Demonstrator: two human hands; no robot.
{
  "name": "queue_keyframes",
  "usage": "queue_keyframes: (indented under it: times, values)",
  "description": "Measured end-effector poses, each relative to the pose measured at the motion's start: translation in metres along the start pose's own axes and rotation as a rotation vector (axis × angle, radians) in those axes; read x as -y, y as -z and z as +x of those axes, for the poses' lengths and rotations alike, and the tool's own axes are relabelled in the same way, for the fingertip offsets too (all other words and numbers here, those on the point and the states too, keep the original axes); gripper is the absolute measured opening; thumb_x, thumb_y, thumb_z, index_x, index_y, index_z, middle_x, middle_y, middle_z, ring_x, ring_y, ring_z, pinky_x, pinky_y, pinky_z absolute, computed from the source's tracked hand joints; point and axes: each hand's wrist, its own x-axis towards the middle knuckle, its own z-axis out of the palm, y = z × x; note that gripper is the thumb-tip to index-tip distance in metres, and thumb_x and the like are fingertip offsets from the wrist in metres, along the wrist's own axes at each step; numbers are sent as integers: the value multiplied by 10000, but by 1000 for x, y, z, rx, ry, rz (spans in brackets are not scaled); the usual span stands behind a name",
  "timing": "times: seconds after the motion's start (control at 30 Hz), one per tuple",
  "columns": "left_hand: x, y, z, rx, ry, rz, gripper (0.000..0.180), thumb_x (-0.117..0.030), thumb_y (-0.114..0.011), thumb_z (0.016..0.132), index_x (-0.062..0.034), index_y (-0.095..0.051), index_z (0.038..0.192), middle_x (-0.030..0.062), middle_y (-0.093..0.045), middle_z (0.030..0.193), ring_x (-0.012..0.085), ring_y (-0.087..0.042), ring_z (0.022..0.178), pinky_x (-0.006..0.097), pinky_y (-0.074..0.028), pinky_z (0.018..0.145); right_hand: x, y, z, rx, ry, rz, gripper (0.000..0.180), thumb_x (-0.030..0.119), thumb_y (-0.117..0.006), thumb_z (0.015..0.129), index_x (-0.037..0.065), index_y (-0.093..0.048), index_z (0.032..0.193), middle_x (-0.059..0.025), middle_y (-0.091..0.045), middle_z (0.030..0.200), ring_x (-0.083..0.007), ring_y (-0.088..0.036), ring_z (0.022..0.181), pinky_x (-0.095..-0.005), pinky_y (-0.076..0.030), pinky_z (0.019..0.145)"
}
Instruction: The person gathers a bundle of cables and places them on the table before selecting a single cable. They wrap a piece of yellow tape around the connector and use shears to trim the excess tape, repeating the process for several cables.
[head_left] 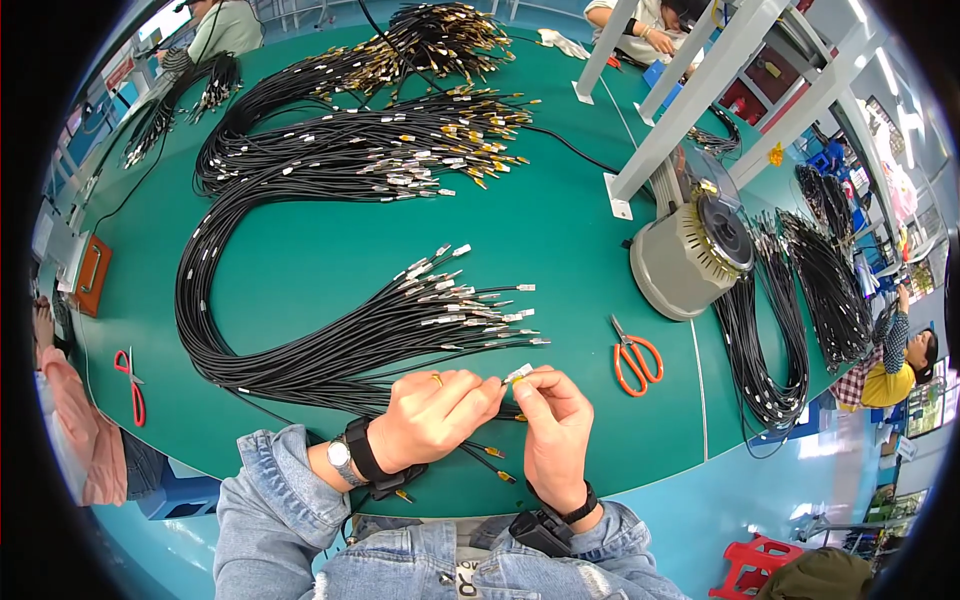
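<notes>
My left hand [432,418] and my right hand [556,425] meet above the near edge of the green table. Both are closed in a pinch around the end of one black cable, where a white tag with a yellow bit [520,374] shows between the fingertips. The left fingers hide part of that cable. Just beyond my hands lies a thick bundle of black cables [290,368], curving round from the left, with white-tagged ends fanned to the right. A few cable ends with yellow tips [492,452] lie under and beside my wrists.
More cable bundles [350,140] are heaped at the back. Orange-handled scissors [636,360] lie on the right, red-handled scissors [130,385] on the left. A beige round machine [690,255] stands beside grey metal posts [660,130]. Other people sit around the table [560,240].
</notes>
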Motion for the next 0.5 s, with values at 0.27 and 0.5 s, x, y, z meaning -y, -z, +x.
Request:
queue_keyframes:
  times: [0.27, 0.5]
  values:
    - [-1, 0, 0, 4, -6, 11, 212, -30, -731, 665, -34, -596, 827, 9, -554, 621, 130, -568, 493, 236, -402, 403, -1, 1, 0, -10, 13, -29, 25, -29, -583, 837, -19, -581, 859, -38, -572, 878, -101, -531, 805, -236, -414, 750]
    - [-1, 1, 1, -3, -16, 24, 202, -39, -734, 667, -37, -607, 824, 2, -555, 622, 125, -563, 491, 236, -398, 403, 0, 1, 0, -15, 8, -45, 24, -30, -582, 836, -15, -583, 855, -33, -571, 871, -98, -531, 802, -233, -414, 745]
